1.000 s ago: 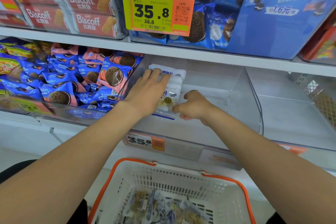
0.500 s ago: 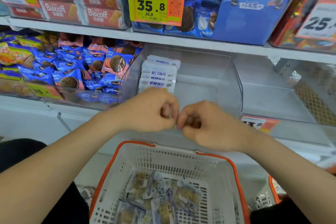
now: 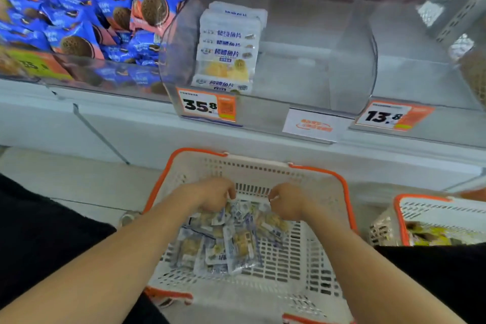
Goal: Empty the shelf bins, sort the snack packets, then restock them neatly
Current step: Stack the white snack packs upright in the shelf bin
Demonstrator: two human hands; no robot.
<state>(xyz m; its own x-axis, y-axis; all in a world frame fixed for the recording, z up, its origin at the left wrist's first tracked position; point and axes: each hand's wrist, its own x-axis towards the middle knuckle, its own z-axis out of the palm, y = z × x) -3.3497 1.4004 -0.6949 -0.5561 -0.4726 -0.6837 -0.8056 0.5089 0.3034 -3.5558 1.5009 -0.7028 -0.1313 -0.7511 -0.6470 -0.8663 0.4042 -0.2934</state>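
At the upper left of the frame, blue and pink cookie packets [image 3: 105, 16] are being kept in a heap. Lower, left of centre, the left hand [image 3: 207, 196] is being held over the loose snack packets [image 3: 226, 239], its fingers curled down and pinching a packet edge at the top of the pile. Above it, white packets [image 3: 228, 45] are being displayed in a neat overlapping row behind a 35.8 price tag [image 3: 206, 107], at the left end of the clear bin [image 3: 342, 66]. Right of centre, the right hand [image 3: 288, 202] is being held with fingers curled at the pile; whether anything is being pinched cannot be told. Both hands are being kept inside the orange-rimmed basket [image 3: 310, 171]. At the right edge, a second basket [image 3: 441, 213] is being partly shown.
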